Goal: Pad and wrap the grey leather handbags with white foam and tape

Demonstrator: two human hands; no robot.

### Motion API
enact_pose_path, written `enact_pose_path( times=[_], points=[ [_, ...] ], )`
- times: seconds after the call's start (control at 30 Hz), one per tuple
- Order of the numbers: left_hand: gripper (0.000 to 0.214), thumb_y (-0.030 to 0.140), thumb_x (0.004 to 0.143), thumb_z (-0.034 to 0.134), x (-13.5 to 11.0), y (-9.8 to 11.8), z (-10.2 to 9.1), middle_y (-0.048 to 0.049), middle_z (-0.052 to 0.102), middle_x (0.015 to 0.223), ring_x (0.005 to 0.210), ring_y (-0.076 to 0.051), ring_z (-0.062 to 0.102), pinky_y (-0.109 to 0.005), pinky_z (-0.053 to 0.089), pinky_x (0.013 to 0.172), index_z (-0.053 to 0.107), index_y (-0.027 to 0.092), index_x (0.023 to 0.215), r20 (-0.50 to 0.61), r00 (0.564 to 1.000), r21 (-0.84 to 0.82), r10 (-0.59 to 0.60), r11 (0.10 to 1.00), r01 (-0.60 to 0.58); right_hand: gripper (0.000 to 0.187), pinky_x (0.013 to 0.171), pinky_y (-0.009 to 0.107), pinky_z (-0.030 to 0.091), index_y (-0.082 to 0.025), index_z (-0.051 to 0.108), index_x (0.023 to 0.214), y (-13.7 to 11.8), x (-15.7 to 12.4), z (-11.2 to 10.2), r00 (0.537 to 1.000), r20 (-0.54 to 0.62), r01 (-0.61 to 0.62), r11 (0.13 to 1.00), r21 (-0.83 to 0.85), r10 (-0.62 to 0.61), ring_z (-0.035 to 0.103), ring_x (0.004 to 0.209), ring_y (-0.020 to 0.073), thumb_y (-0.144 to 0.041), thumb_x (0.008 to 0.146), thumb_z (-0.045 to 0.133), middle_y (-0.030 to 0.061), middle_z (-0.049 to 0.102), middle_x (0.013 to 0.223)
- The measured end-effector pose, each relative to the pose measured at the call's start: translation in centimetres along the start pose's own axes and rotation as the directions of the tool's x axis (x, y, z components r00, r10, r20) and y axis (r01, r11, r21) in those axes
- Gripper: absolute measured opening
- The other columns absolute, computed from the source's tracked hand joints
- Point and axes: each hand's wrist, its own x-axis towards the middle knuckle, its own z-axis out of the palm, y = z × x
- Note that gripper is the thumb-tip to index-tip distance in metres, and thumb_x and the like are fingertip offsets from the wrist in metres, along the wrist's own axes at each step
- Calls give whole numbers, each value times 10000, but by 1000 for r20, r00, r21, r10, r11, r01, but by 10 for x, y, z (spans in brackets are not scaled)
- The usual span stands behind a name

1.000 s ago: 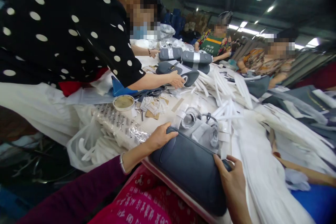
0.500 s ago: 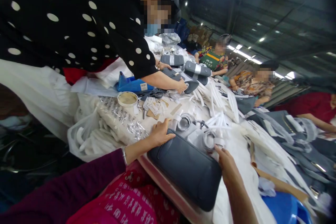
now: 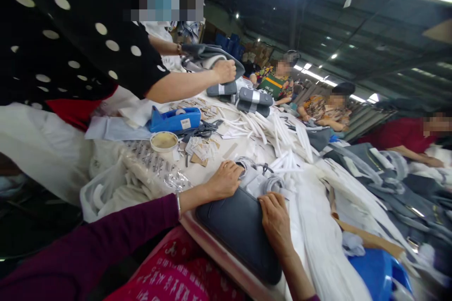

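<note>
A dark grey-blue handbag (image 3: 236, 230) lies at the near edge of the table in front of me. My left hand (image 3: 225, 179) curls over its top left corner, beside a wrapped strap (image 3: 252, 178). My right hand (image 3: 276, 217) presses down on the bag's upper right part, fingers bent and close together. White paper-wrapped handles (image 3: 273, 183) sit just beyond both hands.
A person in a black dotted top leans over the table at left, lifting a grey bag (image 3: 212, 56). A blue tape dispenser (image 3: 174, 119), a round tin (image 3: 164, 141), tags, white strips (image 3: 278, 129) and more grey bags (image 3: 254, 99) cover the table. Other workers sit at the far side.
My right hand moved left from the bag's right end onto its top. My left hand shifted slightly along the top edge. The person at left lifted a grey bag off the table.
</note>
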Motion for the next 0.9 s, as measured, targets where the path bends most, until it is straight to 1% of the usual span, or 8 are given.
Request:
enact_pose_path(
  times=[0.17,0.33,0.43,0.5,0.6,0.7,0.8,0.9],
  points=[
    [405,177,875,461,8,5,9,-116,547,1159,1109,-259,450,-444,270,1059,435,146,1278,-12,999,97,51,994,-49,178,889,414,449,-210,605,995,10,8,-2,1000,-22,-15,1000,-21,15,505,966,236,-191,934,439,59,585,932],
    [408,90,844,423,9,8,10,-99,551,1133,1095,-250,465,-446,278,1055,478,175,1240,40,991,129,131,982,-135,491,869,394,442,-237,559,1211,14,47,-4,986,96,154,967,-201,-137,499,1052,252,4,817,393,116,522,1206],
    [354,88,851,411,8,6,12,-96,570,1104,1088,-244,476,-435,274,1072,515,157,1183,34,991,101,130,986,-133,541,857,391,424,-243,605,1117,16,71,-3,940,234,308,914,-266,-249,493,1049,260,68,732,385,115,534,1210],
    [371,90,863,399,7,3,16,-93,575,1114,1092,-238,481,-424,266,1087,499,150,1215,5,992,80,127,989,-127,470,826,353,428,-215,621,983,21,86,-5,905,320,352,916,-192,-281,513,990,233,73,694,389,104,559,1140],
    [431,105,869,414,5,-1,22,-115,566,1161,1110,-248,478,-419,267,1093,429,101,1300,-47,992,65,120,991,-116,375,749,281,424,-200,582,838,34,110,-14,882,390,267,963,46,-263,539,879,182,53,641,387,48,582,930],
    [425,108,862,435,5,-3,25,-140,561,1166,1115,-258,480,-424,266,1096,433,70,1286,-47,992,53,117,992,-115,264,687,247,402,-197,558,826,41,143,-19,926,339,84,967,241,-165,545,750,147,-14,687,429,-8,582,780],
    [416,97,861,416,6,-3,24,-135,571,1147,1110,-253,488,-433,273,1093,440,95,1276,-22,994,30,110,994,-110,104,668,252,385,-191,571,805,37,179,-8,959,284,-83,969,231,15,534,684,143,-129,726,545,-23,592,712],
    [408,96,858,397,7,-2,22,-127,585,1112,1080,-253,505,-446,295,1076,449,121,1262,1,994,31,113,993,-113,176,667,274,396,-160,603,869,29,209,12,954,263,-196,963,183,144,548,675,160,-135,695,594,9,618,728]
  ],
)
